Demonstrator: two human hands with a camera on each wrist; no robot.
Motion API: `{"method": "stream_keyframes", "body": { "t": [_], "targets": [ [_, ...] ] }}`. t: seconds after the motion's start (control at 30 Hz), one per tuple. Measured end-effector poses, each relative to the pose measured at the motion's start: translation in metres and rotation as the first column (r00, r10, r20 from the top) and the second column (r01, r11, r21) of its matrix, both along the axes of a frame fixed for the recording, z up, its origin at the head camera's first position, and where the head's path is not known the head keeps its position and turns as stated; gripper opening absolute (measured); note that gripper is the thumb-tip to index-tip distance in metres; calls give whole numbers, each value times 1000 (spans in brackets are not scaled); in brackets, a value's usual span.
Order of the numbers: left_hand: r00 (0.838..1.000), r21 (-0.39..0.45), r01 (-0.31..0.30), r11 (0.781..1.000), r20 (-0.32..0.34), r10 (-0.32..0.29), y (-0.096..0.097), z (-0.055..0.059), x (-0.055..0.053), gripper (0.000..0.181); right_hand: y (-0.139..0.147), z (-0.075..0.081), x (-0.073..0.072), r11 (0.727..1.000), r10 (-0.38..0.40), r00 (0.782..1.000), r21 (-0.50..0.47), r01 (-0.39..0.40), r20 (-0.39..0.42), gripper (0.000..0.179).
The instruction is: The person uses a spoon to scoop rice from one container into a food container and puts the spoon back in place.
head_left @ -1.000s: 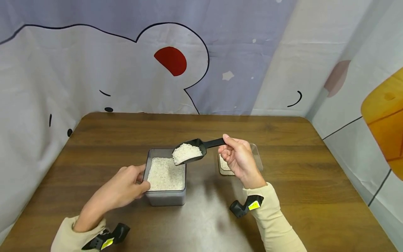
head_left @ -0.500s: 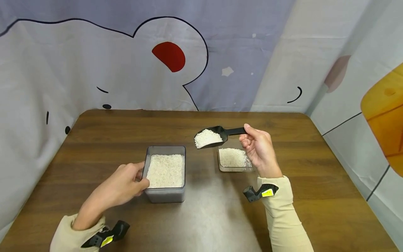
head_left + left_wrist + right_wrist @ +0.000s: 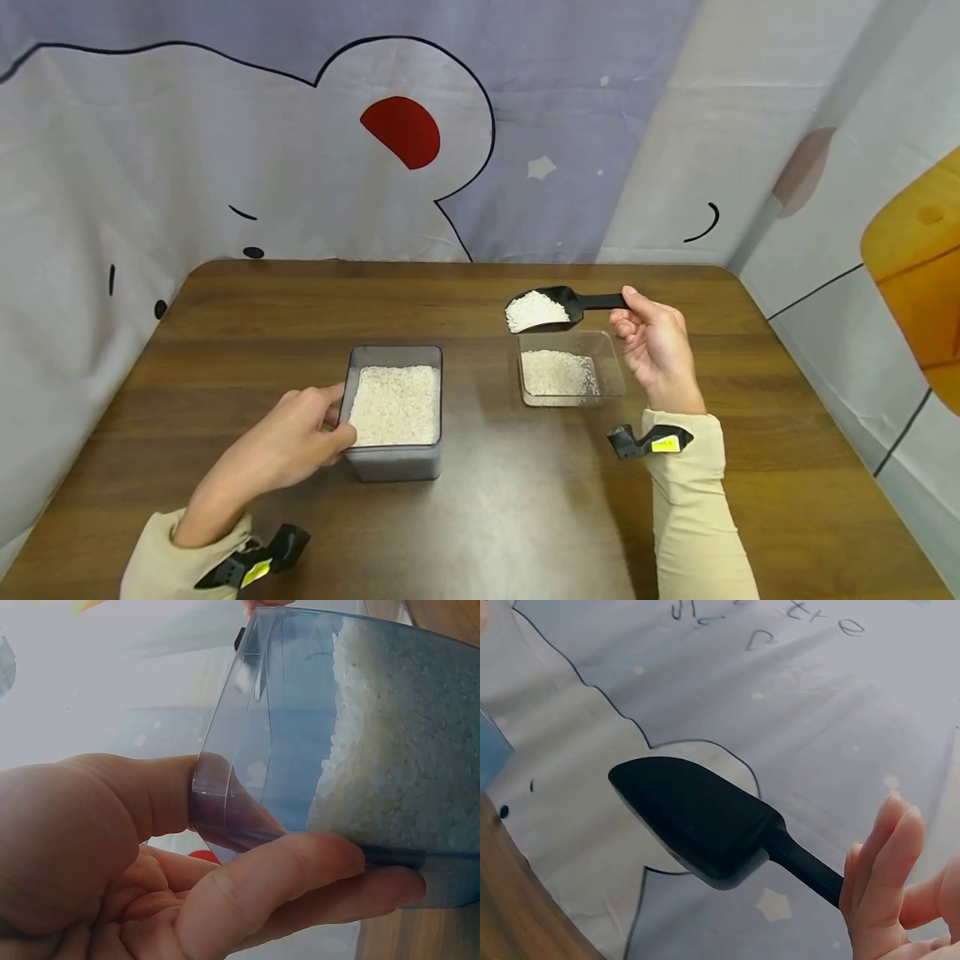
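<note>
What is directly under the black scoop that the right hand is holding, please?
Below the black scoop sits the clear container, partly filled with rice. The scoop hides part of the container's far rim.

You have two containers of rice on one bench (image 3: 525, 500): one grey tub (image 3: 393, 462) and one clear tray (image 3: 611, 375). There is one black scoop (image 3: 558, 307), and two hands are in view.

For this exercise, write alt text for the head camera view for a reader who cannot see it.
A right hand holds a black scoop of rice above a clear container on a wooden table. The left hand grips a grey tub of rice.
</note>
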State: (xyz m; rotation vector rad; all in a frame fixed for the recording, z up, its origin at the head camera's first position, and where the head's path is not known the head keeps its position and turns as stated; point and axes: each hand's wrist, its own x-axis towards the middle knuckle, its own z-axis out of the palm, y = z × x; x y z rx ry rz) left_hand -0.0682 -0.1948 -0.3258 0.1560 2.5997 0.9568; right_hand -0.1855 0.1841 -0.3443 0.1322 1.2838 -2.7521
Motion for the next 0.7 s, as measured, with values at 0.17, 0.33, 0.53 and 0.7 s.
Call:
{"method": "stream_keyframes", "body": {
  "t": [0.17,0.33,0.53,0.7],
  "targets": [
    [1000,7,-6,1000,10,6,0,-1,0,63,12,-3,-3,1000,-23,1000,13,24,-5,18],
    [1000,21,-9,1000,14,9,0,-2,0,59,22,-6,-6,1000,-26,1000,10,26,-7,15],
    [1000,31,-5,1000,17,5,-1,-2,0,60,38,-11,-9,999,-38,999,21,38,9,14],
    [1000,50,1,999,16,-1,-1,-2,-1,55,51,-15,-9,998,-36,999,53,36,5,14]
  ]
}}
